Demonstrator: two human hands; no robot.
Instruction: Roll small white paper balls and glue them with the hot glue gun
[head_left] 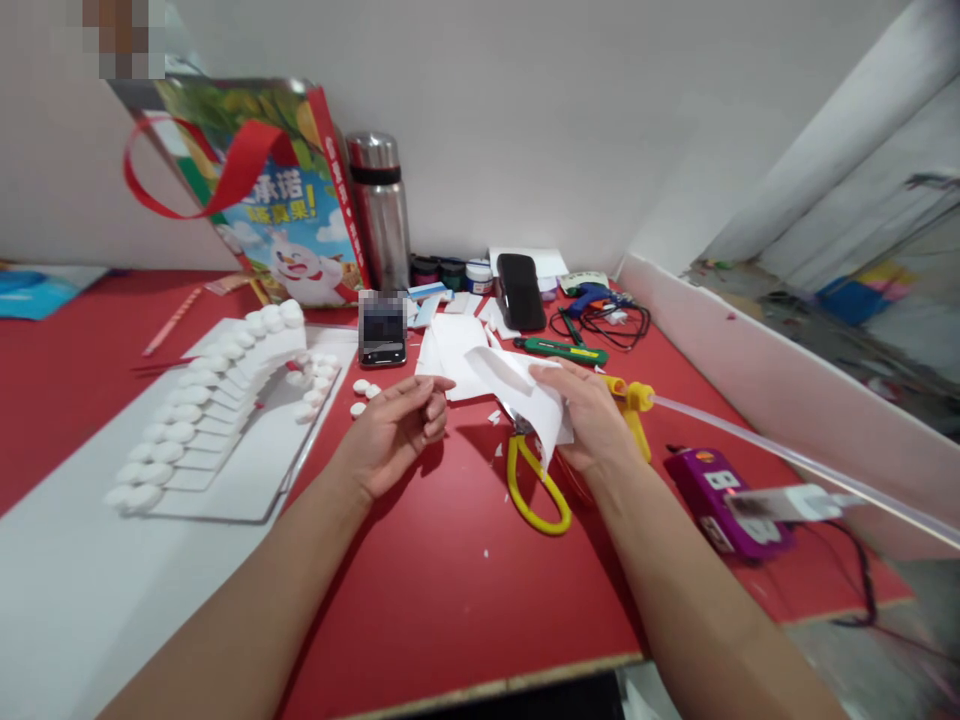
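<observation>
A piece of white paper (532, 385) is pinched in my right hand (589, 410), its lower edge bent and hanging down. My left hand (401, 425) is a little way to the left, its thumb and forefinger pressed together and the other fingers curled. Whether something small sits in that pinch I cannot make out. Beneath the paper lie yellow-handled scissors (541, 500), with their blades mostly hidden. More white paper (450, 350) rests behind, and small white scraps are scattered nearby. A few white round pieces (361, 388) lie by my left hand.
At left, a curved white model (202, 420) edged with white round pieces stands on white board (67, 600). Behind are a bag (277, 210), a steel flask (381, 210) and phones (520, 290). A green cutter (566, 350), yellow glue gun (637, 395) and purple box (727, 500) lie right.
</observation>
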